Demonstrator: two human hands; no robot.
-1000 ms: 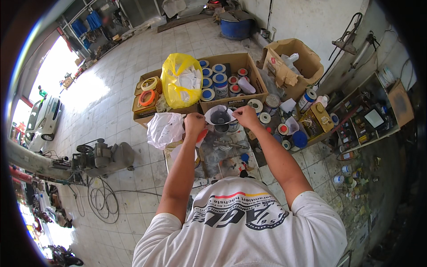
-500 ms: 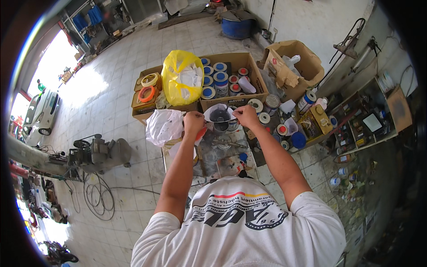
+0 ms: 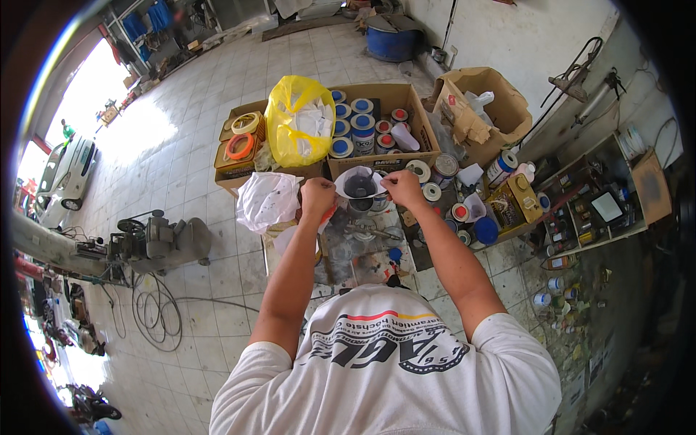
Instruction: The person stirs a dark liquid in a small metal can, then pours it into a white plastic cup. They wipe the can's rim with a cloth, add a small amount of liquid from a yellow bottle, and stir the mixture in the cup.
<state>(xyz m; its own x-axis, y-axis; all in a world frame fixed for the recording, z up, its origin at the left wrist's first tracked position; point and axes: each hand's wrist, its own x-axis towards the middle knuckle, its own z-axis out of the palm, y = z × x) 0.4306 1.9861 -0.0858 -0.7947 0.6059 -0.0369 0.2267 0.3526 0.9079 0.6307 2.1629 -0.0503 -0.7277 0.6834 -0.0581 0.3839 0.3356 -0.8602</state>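
A white paper paint strainer (image 3: 344,186), its middle dark grey, is stretched between my two hands over the work table. My left hand (image 3: 317,198) pinches its left edge, fingers closed. On the opposite edge, my right hand (image 3: 403,188) has its fingertips pressed together. Directly under the strainer a dark cup or can (image 3: 360,206) shows only in part. A spray gun (image 3: 366,230) lies on the stained tabletop closer to me. Beside my left hand rests a crumpled, spotted white cloth (image 3: 265,201).
Beyond my hands, a cardboard box (image 3: 388,162) holds several blue- and red-lidded cans, next to a yellow plastic bag (image 3: 299,138). More cans and a yellow metal tin (image 3: 516,201) crowd the right side. An air compressor (image 3: 161,245) stands at the left.
The view has shifted slightly. Both hands keep their grip on the strainer, which stays in nearly the same place above the cup or can.
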